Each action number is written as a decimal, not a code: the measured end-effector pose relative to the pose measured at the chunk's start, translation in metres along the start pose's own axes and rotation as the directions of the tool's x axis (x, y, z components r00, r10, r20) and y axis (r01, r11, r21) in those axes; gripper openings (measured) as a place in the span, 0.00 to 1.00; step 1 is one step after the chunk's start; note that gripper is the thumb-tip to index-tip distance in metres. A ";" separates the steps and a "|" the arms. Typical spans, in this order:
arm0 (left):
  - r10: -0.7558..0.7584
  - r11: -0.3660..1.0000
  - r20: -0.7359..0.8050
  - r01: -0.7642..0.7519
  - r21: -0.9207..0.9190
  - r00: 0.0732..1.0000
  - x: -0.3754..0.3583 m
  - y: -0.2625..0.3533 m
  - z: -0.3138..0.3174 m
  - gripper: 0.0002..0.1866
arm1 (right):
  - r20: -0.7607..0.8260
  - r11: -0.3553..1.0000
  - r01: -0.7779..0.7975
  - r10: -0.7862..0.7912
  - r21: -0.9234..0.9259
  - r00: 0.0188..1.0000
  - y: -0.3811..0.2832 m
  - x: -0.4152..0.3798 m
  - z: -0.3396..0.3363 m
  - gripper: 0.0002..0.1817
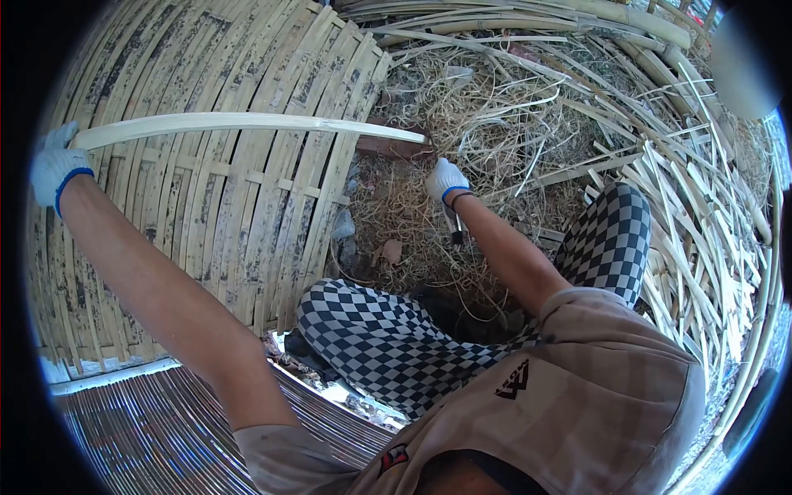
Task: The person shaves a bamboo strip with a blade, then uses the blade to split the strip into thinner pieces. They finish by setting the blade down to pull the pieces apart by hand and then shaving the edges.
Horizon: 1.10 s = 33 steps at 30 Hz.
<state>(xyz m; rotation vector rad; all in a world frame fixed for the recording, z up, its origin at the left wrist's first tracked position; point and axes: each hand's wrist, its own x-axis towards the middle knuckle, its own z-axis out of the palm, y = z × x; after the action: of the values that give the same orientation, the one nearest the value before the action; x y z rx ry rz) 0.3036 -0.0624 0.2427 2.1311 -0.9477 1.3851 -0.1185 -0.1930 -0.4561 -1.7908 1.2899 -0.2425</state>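
Observation:
A long pale bamboo strip (pixel 239 122) stretches across the upper left, bowed slightly upward. Its left end is in my left hand (pixel 56 172), which wears a white glove with a blue cuff and is closed around it. The strip's other end lies over a reddish-brown block (pixel 388 147), just above my right hand (pixel 446 179). That hand, in a matching glove, is closed on a tool (pixel 454 227) with a metallic shaft and a black end that sticks out below the wrist; the rest of the tool is hidden by the glove.
A slatted bamboo panel (pixel 239 194) fills the left side under the strip. Curly shavings (pixel 495 124) cover the ground ahead. Many split strips (pixel 701 247) are heaped at right, with bamboo poles (pixel 619 16) along the back. My crossed legs (pixel 388 338) are close below.

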 end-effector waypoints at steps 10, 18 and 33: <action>-0.526 0.455 -0.006 0.275 -0.847 0.850 -0.076 0.127 -0.052 0.20 | -0.036 0.998 0.048 -0.046 0.040 0.998 -0.009 -0.029 -0.006 0.17; -0.594 0.218 0.048 0.218 -0.951 0.803 -0.127 0.194 -0.106 0.23 | 0.077 0.983 -0.163 0.169 -0.083 0.983 0.022 0.014 0.006 0.21; -0.715 -0.072 0.039 -0.019 -0.997 0.698 -0.180 0.163 -0.280 0.25 | 0.412 0.946 0.237 -0.311 0.221 0.857 -0.018 -0.144 -0.191 0.30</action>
<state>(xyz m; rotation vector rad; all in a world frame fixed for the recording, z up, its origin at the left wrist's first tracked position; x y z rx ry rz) -0.0383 0.0707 0.1919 0.6146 -0.5826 0.4769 -0.2851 -0.1741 -0.2850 -1.7552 0.6706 -0.0839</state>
